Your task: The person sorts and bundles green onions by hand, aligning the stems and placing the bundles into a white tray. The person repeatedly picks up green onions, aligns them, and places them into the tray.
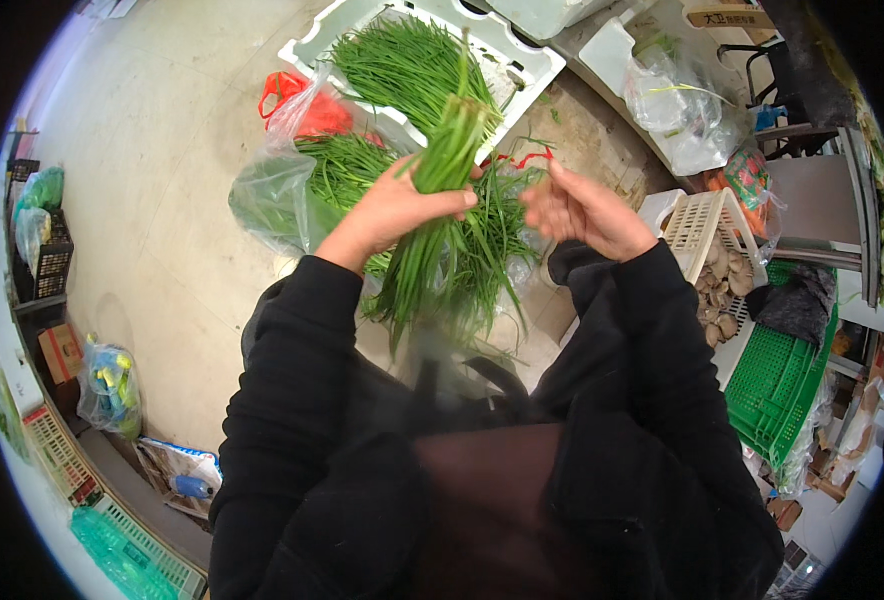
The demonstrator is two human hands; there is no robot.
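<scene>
My left hand (pixel 412 202) is closed around a bunch of green chives (pixel 449 161), its cut stem ends pointing up and the leaves hanging down. To its right my right hand (pixel 580 210) is raised and slightly blurred, with its fingers curled near a thin red strip (pixel 532 156); whether it holds anything I cannot tell. More loose chives (pixel 494 247) lie behind and below the bunch. Another pile (pixel 344 169) rests beside a clear plastic bag (pixel 273 187). Beyond, a white foam crate (pixel 543 71) holds a large heap of chives (pixel 412 67).
A red plastic bag (pixel 322 112) lies against the crate. On the right stand a cream basket with oyster mushrooms (pixel 723 277), a green perforated crate (pixel 768 375) and a foam box with clear bags (pixel 674 105). At left are a black crate (pixel 53 259) and a bag of vegetables (pixel 111 386).
</scene>
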